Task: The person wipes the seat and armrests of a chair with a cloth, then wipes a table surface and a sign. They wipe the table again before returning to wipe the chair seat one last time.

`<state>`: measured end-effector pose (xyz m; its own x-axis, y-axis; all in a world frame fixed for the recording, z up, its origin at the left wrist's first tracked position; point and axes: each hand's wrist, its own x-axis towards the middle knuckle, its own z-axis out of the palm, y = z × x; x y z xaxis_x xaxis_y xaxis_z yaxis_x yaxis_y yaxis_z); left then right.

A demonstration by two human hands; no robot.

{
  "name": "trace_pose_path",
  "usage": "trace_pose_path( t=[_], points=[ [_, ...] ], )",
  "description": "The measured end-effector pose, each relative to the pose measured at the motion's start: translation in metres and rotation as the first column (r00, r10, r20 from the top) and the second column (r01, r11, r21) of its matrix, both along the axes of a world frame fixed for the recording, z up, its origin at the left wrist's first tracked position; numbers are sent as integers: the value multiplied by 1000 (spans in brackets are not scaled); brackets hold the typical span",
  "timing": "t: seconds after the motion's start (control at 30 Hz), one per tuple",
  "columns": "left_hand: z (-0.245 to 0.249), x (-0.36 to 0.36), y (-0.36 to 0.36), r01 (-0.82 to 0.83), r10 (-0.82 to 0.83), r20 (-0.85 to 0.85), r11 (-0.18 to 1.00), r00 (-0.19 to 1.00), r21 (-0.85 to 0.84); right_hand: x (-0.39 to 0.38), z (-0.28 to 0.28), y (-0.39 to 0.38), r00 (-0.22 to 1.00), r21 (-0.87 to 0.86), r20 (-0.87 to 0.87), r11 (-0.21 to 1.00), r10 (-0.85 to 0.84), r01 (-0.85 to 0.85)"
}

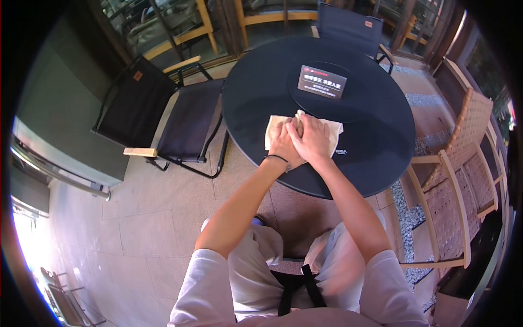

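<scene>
We are seeing a pale cloth (336, 131) lying on the near part of a round black table (256, 82), spread beneath both hands, with a small fold rising by the fingertips. Our left hand (283, 143) is resting on the cloth and is overlapping the other hand; its fingers are partly covered, so we cannot tell whether they are gripping or lying flat. Our right hand (314, 138) is touching both the cloth and the left hand, its fingers stretching forward and lying mostly flat. A dark band (279, 157) is circling our left wrist.

Just beside the cloth, small white lettering (341, 152) is showing on the tabletop. Beyond the cloth, a dark sign (321, 82) with white and red print is sitting on a round black disc (357, 98) in the table's middle.

Farther out, a black chair (188, 117) with wooden armrests is standing at our left, another dark chair (348, 30) is standing across the table, and a woven wooden chair (460, 163) is standing at our right. Beneath everything, a tiled floor (147, 218) is extending, with a gravel strip (406, 218) running along the right
</scene>
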<state>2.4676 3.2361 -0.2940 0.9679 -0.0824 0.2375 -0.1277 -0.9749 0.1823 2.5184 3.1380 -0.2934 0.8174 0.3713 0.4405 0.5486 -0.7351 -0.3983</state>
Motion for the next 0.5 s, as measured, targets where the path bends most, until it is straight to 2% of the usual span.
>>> trace_pose_path(
  t=[0.17,0.3,0.33,0.5],
  points=[
    [-1,11,-19,-6,9,-38,997,999,72,0,-1,-22,998,37,29,998,-60,59],
    [-3,30,-45,31,-22,-80,993,997,110,9,-1,-48,989,43,-13,988,-149,149],
    [-3,34,-54,38,-30,-68,992,997,118,12,-1,-56,984,35,-57,985,-168,170],
    [-4,63,-105,64,-60,-43,991,997,116,39,-11,-110,970,109,-34,964,-242,244]
  ],
)
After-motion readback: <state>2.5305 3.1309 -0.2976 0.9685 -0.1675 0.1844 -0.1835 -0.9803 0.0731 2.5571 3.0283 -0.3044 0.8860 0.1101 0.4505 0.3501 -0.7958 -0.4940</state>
